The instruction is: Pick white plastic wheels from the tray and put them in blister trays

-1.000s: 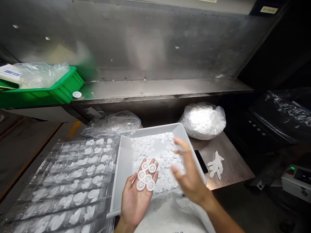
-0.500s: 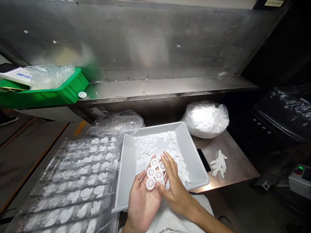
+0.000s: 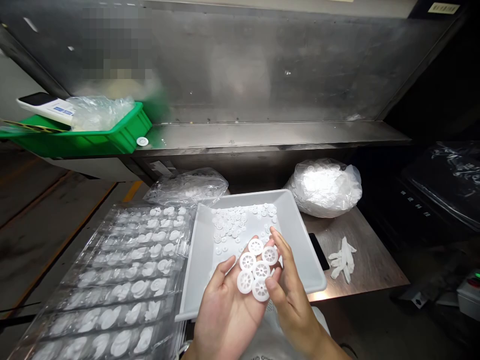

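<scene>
My left hand (image 3: 234,307) is palm up above the grey tray (image 3: 309,260), its fingers extended beneath several white spoked plastic wheels (image 3: 261,270). The wheels lie flat, side by side, across the palm and fingers. On their right side is my right hand (image 3: 290,290), its thumb at the edge of the lowest wheel and its fingers apart from the thumb. Its fingertips reach up beside the upper right wheel. Small round white parts (image 3: 228,225) are scattered over the tray floor behind the hands.
Stacked clear blister trays (image 3: 131,270) with white parts stand left. Behind are a clear bag (image 3: 191,185) and a full bag of white parts (image 3: 326,187). A phone (image 3: 318,251) and white glove (image 3: 343,260) lie right. A green bin (image 3: 123,132) and loose wheel (image 3: 142,141) sit on the ledge.
The view has shifted, so the scene sits a little to the right. My right hand has drawn back slightly from the wheels, and more of the lower right wheel shows.
</scene>
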Available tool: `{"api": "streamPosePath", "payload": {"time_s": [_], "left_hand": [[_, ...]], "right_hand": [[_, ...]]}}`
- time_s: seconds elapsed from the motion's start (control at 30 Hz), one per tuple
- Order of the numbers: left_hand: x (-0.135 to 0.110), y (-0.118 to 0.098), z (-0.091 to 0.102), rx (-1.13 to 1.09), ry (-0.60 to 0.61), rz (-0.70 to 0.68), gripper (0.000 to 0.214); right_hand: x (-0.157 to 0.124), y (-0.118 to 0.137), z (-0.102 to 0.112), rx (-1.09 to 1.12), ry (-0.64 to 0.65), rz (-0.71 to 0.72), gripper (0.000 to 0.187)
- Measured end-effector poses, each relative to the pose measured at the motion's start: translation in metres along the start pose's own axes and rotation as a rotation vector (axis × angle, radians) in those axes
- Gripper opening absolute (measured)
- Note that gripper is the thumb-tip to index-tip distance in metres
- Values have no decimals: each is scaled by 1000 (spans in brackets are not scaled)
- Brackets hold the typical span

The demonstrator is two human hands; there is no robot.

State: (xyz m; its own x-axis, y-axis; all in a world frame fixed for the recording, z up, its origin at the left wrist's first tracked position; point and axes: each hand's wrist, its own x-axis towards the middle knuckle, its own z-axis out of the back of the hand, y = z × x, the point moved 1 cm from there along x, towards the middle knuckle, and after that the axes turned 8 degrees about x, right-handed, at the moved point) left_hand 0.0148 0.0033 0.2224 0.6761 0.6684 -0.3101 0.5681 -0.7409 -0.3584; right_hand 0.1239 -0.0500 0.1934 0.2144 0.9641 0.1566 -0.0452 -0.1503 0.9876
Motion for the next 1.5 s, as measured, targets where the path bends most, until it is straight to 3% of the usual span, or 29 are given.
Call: {"api": "streamPosePath", "payload": {"time_s": [0.13, 0.33, 0.47, 0.6, 0.8, 0.93, 1.03, 1.17, 1.3, 1.4, 1.5], "left_hand": [[-1, -1, -4, -12, 63, 46, 43], [0, 1, -1, 13, 35, 40, 43], [0, 1, -1, 13, 87, 89, 44], [-2, 0, -4, -17, 114, 138, 48], [-3, -1, -13, -107, 87, 188, 47], [-1, 0, -12, -132, 57, 212, 46], [-2, -1, -10, -141, 1, 197, 46], [-6, -4, -6, -124, -62, 162, 58], [-8, -7, -3, -150, -56, 159, 69], [-7, -8, -2, -134, -63, 147, 72], [-8, -8, 0, -134, -56, 150, 73]], "right_hand": [[-1, 8, 1, 18, -11, 5, 58], [0, 5, -1, 44, -30, -56, 61], [0, 4, -2, 86, -81, -115, 58], [3, 8, 3, 2, -82, -60, 48], [23, 29, 22, -323, 167, -51, 34], [35, 43, 26, -367, 311, -55, 17], [41, 43, 29, -217, 248, -41, 9], [45, 31, 43, 287, -55, -8, 4], [42, 20, 53, 728, -136, -146, 9], [34, 13, 51, 784, -106, -258, 11], [28, 6, 47, 638, -65, -284, 13]]}}
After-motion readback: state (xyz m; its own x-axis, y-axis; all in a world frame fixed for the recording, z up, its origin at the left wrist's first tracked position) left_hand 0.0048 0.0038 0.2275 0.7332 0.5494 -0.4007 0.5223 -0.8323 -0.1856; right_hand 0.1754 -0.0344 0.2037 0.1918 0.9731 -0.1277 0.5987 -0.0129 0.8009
